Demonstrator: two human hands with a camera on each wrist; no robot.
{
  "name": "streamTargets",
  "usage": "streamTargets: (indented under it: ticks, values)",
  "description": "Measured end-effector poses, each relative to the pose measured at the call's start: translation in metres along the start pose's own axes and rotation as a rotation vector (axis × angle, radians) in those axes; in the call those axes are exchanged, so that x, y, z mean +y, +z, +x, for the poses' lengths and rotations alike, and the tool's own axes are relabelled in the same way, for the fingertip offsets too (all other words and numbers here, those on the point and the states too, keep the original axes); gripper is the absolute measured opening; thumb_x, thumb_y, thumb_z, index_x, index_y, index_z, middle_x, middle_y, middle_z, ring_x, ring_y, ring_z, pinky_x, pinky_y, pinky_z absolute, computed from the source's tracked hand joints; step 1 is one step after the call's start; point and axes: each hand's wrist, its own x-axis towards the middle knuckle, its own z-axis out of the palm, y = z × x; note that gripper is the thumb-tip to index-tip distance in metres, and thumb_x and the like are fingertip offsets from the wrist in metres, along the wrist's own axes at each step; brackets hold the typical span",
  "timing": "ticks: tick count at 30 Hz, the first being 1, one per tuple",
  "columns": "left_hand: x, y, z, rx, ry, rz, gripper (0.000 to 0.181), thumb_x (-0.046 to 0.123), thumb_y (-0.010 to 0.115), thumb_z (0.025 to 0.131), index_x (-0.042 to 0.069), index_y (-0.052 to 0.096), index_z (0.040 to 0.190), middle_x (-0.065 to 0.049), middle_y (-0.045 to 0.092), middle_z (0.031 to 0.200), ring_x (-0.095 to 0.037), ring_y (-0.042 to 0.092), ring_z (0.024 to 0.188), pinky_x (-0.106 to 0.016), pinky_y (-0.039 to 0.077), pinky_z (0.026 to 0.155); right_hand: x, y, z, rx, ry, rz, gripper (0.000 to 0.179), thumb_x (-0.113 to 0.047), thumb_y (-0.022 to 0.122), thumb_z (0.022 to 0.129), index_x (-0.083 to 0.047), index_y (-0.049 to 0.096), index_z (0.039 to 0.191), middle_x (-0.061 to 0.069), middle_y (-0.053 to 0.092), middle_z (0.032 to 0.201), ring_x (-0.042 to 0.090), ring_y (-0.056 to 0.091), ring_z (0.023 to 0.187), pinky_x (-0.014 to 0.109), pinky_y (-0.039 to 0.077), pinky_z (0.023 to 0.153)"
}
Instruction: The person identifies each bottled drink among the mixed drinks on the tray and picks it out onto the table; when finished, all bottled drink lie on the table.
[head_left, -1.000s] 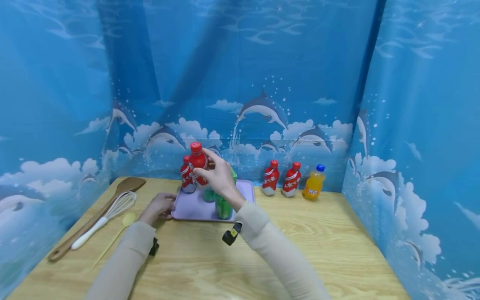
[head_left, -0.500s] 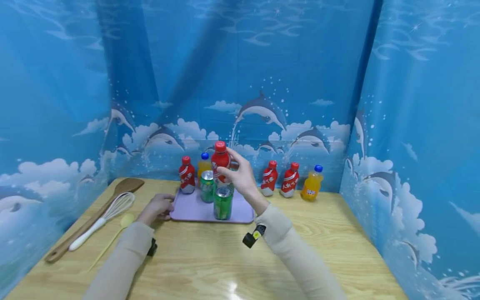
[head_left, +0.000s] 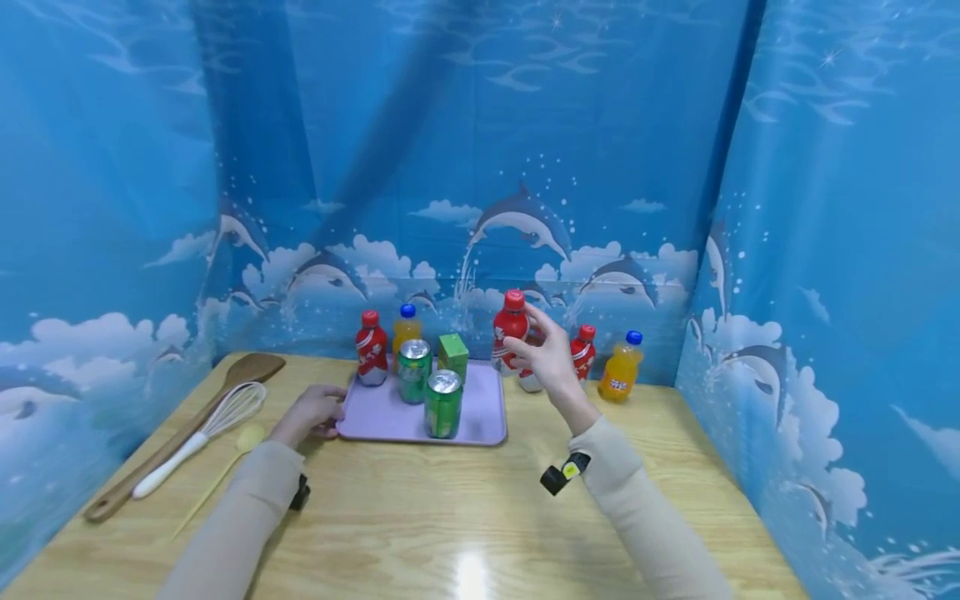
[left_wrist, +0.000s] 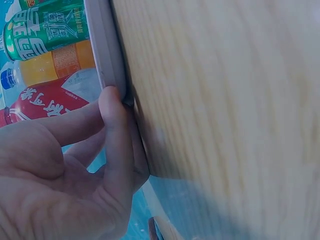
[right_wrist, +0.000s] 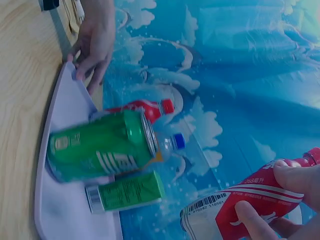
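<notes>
My right hand (head_left: 551, 358) pinches a red drink bottle (head_left: 510, 329) between thumb and fingers, held upright in the air past the right back part of the tray. In the right wrist view the same bottle (right_wrist: 245, 200) shows its barcode side. My left hand (left_wrist: 85, 155) grips the left rim of the lilac tray (head_left: 390, 427). On that tray stand two green cans, one farther back (head_left: 415, 373) and one nearer (head_left: 443, 410), plus a green carton (head_left: 453, 357). A red bottle (head_left: 371, 352) and an orange soda bottle (head_left: 407, 332) stand at its back left.
Right of the tray, a red bottle (head_left: 530, 382) is partly hidden behind my right hand. Beside it are another red bottle (head_left: 582, 352) and an orange soda bottle (head_left: 622, 371). A wooden spatula (head_left: 255, 367), a whisk (head_left: 234, 408) and a yellow spoon (head_left: 251, 435) lie at the left.
My right hand has carried the red bottle rightward from above the tray's back left to beyond its right side, uncovering the cans and carton. The left hand stays at the tray's rim.
</notes>
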Motion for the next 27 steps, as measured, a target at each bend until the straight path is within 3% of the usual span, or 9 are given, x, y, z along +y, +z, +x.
streamTargets:
  ticks: [8,14,20,27]
  values:
    - [0.001,-0.002,0.001,-0.004,-0.007,0.015,0.066,-0.005,0.056,0.094,-0.005,0.038,0.158,-0.024,0.059,0.119,-0.015,0.063,0.070,-0.024,0.062,0.064,0.017,-0.031,0.004,0.081,0.098,-0.018,0.074,-0.015,0.075,0.097,-0.025,0.041,0.162,0.018,0.051,0.152,0.040,0.066,0.125,0.034,0.067,0.085]
    - [0.001,-0.002,0.002,-0.008,-0.019,0.011,0.065,-0.004,0.056,0.095,-0.004,0.039,0.158,-0.022,0.060,0.115,-0.015,0.063,0.071,-0.025,0.063,0.065,0.036,-0.045,0.005,0.128,0.151,-0.070,0.075,-0.014,0.075,0.097,-0.019,0.039,0.163,0.019,0.048,0.158,0.042,0.059,0.134,0.042,0.066,0.094]
    - [-0.002,-0.001,0.004,-0.008,-0.027,-0.003,0.066,-0.005,0.056,0.095,-0.004,0.038,0.158,-0.015,0.062,0.100,-0.016,0.063,0.073,-0.025,0.063,0.065,0.056,-0.053,0.006,0.155,0.173,-0.152,0.074,-0.013,0.076,0.095,-0.016,0.041,0.161,0.020,0.052,0.153,0.039,0.061,0.128,0.041,0.067,0.089]
    - [-0.001,-0.001,0.002,-0.014,0.008,-0.012,0.066,-0.006,0.055,0.094,-0.007,0.037,0.157,-0.013,0.060,0.096,-0.014,0.061,0.071,-0.023,0.062,0.063,0.075,-0.060,0.005,0.169,0.191,-0.230,0.073,-0.011,0.075,0.095,-0.012,0.040,0.159,0.022,0.053,0.146,0.039,0.065,0.116,0.038,0.068,0.083]
